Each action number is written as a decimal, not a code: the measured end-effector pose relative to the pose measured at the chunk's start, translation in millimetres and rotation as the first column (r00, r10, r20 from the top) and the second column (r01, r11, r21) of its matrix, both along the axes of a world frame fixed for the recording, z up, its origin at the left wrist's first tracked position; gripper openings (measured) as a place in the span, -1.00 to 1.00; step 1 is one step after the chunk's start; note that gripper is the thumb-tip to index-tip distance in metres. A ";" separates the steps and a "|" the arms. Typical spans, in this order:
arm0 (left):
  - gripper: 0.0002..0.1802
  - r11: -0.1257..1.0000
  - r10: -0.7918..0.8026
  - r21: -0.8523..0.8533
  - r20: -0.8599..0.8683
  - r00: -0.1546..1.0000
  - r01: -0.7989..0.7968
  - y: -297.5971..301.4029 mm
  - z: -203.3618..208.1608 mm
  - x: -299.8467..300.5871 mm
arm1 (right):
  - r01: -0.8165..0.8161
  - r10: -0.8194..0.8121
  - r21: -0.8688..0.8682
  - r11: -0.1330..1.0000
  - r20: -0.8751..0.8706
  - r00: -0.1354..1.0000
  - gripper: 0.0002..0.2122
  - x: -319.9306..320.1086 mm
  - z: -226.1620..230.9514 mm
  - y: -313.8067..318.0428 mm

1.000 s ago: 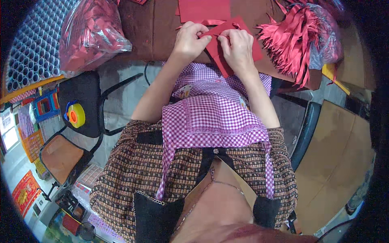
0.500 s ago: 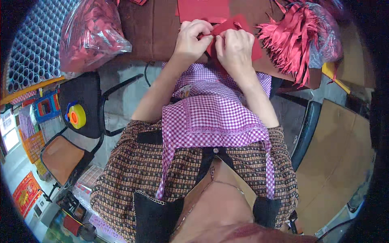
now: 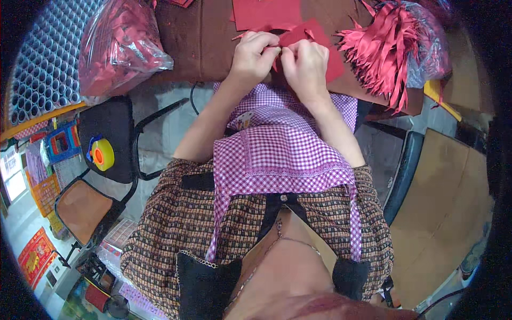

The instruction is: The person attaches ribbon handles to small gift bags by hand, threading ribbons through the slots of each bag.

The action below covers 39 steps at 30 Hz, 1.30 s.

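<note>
My left hand [image 3: 254, 58] and my right hand [image 3: 306, 68] meet over the brown table, thumbs and fingertips pinched close together. Between them they grip a thin red ribbon [image 3: 275, 65]; short bits of it poke out by the left hand, and the rest is hidden by the fingers. Partly under my right hand lies a flat red piece [image 3: 334, 63], cloth or paper, with a small loop of red strip at its top. Just beyond my hands is a flat red sheet [image 3: 266, 13].
To the right, a thick bunch of red ribbons [image 3: 381, 53] hangs over the table edge beside clear plastic. A clear bag of red pieces [image 3: 125, 50] stands at the left, next to a rack of tubes [image 3: 45, 58]. A chair [image 3: 106, 138] holds a yellow tape roll [image 3: 102, 153].
My right hand has shifted slightly left, closer to the left hand. More of the flat red piece shows now, and a ribbon end sticks out beside my left hand.
</note>
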<state>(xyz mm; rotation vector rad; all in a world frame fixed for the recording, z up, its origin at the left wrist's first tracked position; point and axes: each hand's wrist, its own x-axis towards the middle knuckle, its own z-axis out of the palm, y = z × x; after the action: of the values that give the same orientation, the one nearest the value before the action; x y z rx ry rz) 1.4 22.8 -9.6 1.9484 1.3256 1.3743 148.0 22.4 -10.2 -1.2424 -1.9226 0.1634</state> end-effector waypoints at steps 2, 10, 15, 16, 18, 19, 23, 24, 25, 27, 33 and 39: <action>-0.87 1.000 0.000 -0.030 0.018 1.000 0.000 -0.8 1.2 1.4 | -0.009 0.004 -0.056 0.998 -0.088 0.996 -0.87 2.2 -3.2 2.9; -0.84 0.988 0.064 -0.144 0.079 0.995 -0.053 1.8 -4.3 0.5 | -0.011 -0.037 0.275 0.961 0.171 0.985 -0.89 -2.0 5.9 1.0; -0.85 0.994 0.036 -0.106 0.061 0.997 -0.029 3.0 5.0 2.4 | -0.009 0.021 0.074 0.997 -0.172 0.985 -0.90 -0.6 -5.1 7.9; -0.86 0.996 0.009 -0.084 0.065 0.998 -0.004 2.2 7.3 2.5 | -0.008 0.021 0.074 0.997 -0.174 0.985 -0.90 -0.2 -5.8 7.7; -0.86 0.999 0.006 -0.039 0.020 1.000 -0.006 4.0 9.3 0.7 | -0.051 0.020 -0.094 0.994 -0.307 0.951 -0.91 0.1 -6.4 7.3; -0.87 1.000 0.004 0.006 -0.020 1.000 -0.004 4.8 9.6 0.9 | -0.033 0.039 0.033 0.999 -0.185 0.982 -0.89 0.1 -2.7 6.3; -0.88 0.998 -0.003 -0.070 -0.001 1.000 0.003 4.6 11.2 2.7 | -0.053 0.005 0.350 0.935 0.137 0.991 -0.88 2.0 3.4 6.6; -0.88 0.998 -0.002 -0.056 -0.007 1.000 0.002 5.5 11.3 3.1 | -0.053 0.005 0.351 0.935 0.136 0.991 -0.88 1.8 5.0 6.0; -0.88 0.999 0.001 -0.041 -0.014 1.000 -0.001 5.8 10.9 3.2 | -0.046 0.006 0.315 0.948 0.125 0.992 -0.89 0.8 6.8 4.7; -0.88 1.000 -0.015 -0.025 -0.007 1.000 0.015 4.9 9.3 5.2 | -0.041 0.010 0.280 0.959 0.113 0.994 -0.89 0.1 4.3 5.8; -0.88 0.991 -0.066 0.106 -0.096 0.993 0.076 7.9 11.0 2.5 | -0.030 0.031 0.056 0.998 -0.033 0.999 -0.89 9.3 10.9 5.5; -0.89 0.993 -0.023 0.111 -0.181 0.983 0.044 -1.5 33.5 -4.9 | -0.206 0.198 0.176 0.963 0.062 0.978 -0.84 35.2 72.8 10.6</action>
<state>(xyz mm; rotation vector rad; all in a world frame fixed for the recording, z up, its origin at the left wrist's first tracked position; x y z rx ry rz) -3.5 21.2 23.9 2.2065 1.3108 1.3112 183.2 33.0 62.6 -0.9364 -2.0515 0.0641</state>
